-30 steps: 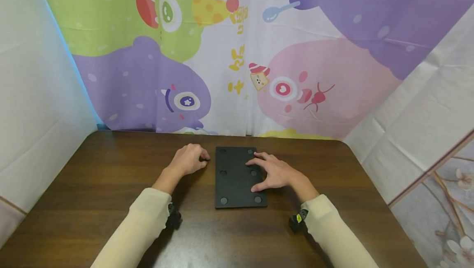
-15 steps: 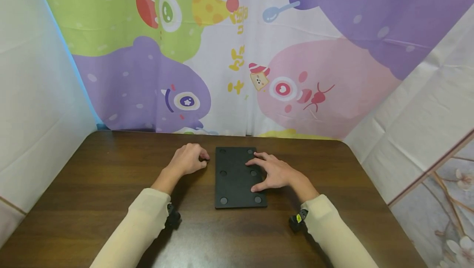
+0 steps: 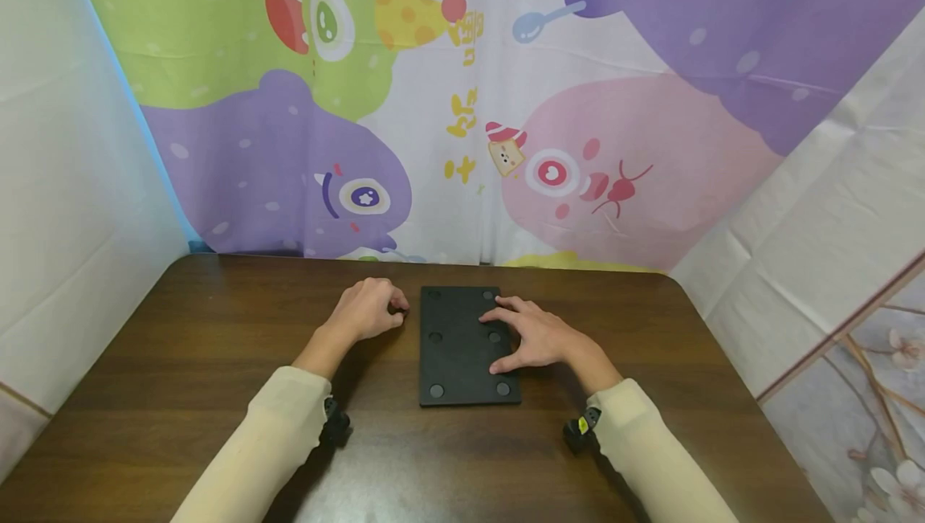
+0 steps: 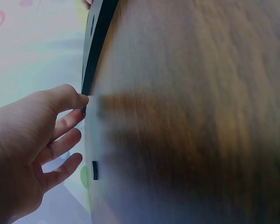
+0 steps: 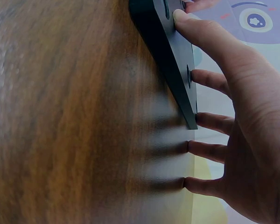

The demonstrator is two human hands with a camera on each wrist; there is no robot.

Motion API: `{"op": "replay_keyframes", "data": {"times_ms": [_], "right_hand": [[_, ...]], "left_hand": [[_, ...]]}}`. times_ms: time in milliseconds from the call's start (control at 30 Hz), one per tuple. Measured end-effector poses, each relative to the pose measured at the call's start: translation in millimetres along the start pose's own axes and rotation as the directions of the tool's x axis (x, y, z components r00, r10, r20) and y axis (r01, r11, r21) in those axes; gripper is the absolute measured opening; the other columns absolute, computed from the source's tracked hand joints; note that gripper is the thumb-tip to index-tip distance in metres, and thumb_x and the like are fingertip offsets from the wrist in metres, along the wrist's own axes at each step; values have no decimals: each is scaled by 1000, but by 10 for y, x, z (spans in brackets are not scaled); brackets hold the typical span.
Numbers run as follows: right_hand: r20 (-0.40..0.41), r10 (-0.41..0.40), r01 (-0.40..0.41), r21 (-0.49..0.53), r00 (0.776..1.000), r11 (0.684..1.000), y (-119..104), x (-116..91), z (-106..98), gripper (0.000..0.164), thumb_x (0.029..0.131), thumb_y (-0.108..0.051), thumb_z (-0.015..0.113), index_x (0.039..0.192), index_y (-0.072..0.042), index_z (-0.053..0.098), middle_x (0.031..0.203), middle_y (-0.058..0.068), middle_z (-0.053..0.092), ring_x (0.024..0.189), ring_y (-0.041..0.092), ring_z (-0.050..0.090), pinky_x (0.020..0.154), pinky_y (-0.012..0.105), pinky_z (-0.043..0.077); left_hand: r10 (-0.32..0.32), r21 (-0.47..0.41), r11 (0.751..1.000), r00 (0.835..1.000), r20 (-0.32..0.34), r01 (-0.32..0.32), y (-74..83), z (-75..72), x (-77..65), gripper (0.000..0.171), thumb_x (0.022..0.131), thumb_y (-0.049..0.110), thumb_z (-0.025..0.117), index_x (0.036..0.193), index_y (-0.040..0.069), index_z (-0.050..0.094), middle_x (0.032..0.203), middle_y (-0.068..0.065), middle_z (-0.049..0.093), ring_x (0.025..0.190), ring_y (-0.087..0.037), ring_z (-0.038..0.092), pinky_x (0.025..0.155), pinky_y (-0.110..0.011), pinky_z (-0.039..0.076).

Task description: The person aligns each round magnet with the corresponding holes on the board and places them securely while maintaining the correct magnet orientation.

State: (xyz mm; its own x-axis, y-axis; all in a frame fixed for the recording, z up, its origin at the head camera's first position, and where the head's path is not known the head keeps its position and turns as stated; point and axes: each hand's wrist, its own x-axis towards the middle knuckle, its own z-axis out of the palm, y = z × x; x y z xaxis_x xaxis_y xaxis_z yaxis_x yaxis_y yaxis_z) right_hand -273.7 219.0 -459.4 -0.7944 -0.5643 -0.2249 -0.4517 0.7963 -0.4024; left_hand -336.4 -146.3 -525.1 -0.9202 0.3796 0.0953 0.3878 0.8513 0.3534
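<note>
A black rectangular board (image 3: 462, 358) lies flat on the brown table, with several round spots along its two long sides. My right hand (image 3: 545, 338) spreads over the board's right side. In the right wrist view its thumb (image 5: 210, 37) rests on the board's face and two fingertips touch the board farther off, while the other two meet the table past its end. Left of the board, my left hand (image 3: 367, 310) rests with loosely bent fingers, slightly apart from the edge. Nothing shows between its thumb (image 4: 67, 98) and fingers.
The wooden table (image 3: 217, 362) runs back to a printed cartoon curtain (image 3: 462, 218). White cloth panels (image 3: 79, 185) stand at both sides. Each wrist carries a small black camera (image 3: 336, 424). A small black patch (image 4: 95, 170) shows near the table's far edge in the left wrist view.
My left forearm has shifted very slightly to the left. My right hand and the board stay where they were.
</note>
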Motion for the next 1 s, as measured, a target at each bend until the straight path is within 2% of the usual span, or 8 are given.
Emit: {"op": "replay_keyframes", "data": {"times_ms": [267, 567, 667, 700, 800, 900, 933, 1000], "right_hand": [[1, -3, 3, -2, 1000, 1000, 5, 7, 1, 88, 89, -63, 88, 165, -32, 55, 187, 14, 29, 170, 45, 34, 127, 80, 41], [3, -1, 1, 0, 1000, 1000, 8, 6, 2, 88, 90, -63, 88, 165, -33, 55, 188, 13, 29, 170, 45, 34, 127, 81, 39], [3, -2, 2, 1, 1000, 1000, 8, 3, -1, 88, 90, -62, 88, 165, -32, 55, 188, 14, 29, 170, 45, 34, 127, 81, 39], [3, -2, 2, 1, 1000, 1000, 8, 2, -2, 88, 90, -62, 88, 165, -32, 55, 188, 14, 29, 170, 45, 34, 127, 81, 39], [0, -3, 3, 2, 1000, 1000, 10, 1, -3, 88, 90, -62, 88, 165, -32, 55, 187, 14, 29, 170, 45, 34, 127, 81, 40], [2, -3, 3, 4, 1000, 1000, 14, 5, 0, 88, 89, -62, 88, 165, -32, 55, 188, 14, 28, 170, 45, 33, 127, 80, 40], [1, -5, 5, 3, 1000, 1000, 15, 5, 1, 88, 90, -63, 88, 165, -32, 55, 188, 14, 29, 170, 46, 34, 127, 80, 40], [2, -7, 7, 2, 1000, 1000, 16, 9, 2, 88, 90, -63, 88, 165, -32, 55, 188, 14, 28, 170, 46, 33, 127, 80, 40]], "left_hand": [[3, 23, 1000, 1000, 11, -4, 142, -125, -82, 16, 92, 25, 88, 108, 28, 90, 116, 3, 85, 116, -28, 80, 97, -55, 65], [36, 25, 999, 999, -21, -35, 4, 41, -15, 16, 90, 29, 88, 106, 30, 90, 113, 6, 84, 113, -26, 80, 92, -54, 66], [28, 37, 999, 1000, -3, -28, 234, -164, -147, 15, 92, 24, 85, 107, 26, 90, 114, 3, 85, 115, -28, 80, 94, -54, 66], [53, 30, 998, 998, -19, -52, 195, -139, -149, 15, 93, 26, 85, 107, 26, 90, 114, 4, 85, 115, -25, 80, 94, -52, 66], [53, 45, 998, 999, 8, -54, 468, -391, -308, 16, 95, 19, 83, 110, 19, 90, 116, -2, 85, 116, -29, 80, 97, -53, 66], [69, 45, 997, 998, 2, -69, 491, -401, -331, 16, 96, 19, 83, 110, 20, 90, 116, -2, 84, 116, -28, 79, 97, -52, 66], [49, 54, 997, 999, 11, -49, 611, -492, -383, 16, 95, 16, 83, 109, 19, 90, 115, -4, 84, 114, -30, 79, 97, -54, 66], [53, 55, 997, 999, 9, -54, 627, -490, -389, 17, 95, 16, 83, 110, 19, 89, 116, -3, 83, 113, -28, 79, 95, -52, 66]]}}
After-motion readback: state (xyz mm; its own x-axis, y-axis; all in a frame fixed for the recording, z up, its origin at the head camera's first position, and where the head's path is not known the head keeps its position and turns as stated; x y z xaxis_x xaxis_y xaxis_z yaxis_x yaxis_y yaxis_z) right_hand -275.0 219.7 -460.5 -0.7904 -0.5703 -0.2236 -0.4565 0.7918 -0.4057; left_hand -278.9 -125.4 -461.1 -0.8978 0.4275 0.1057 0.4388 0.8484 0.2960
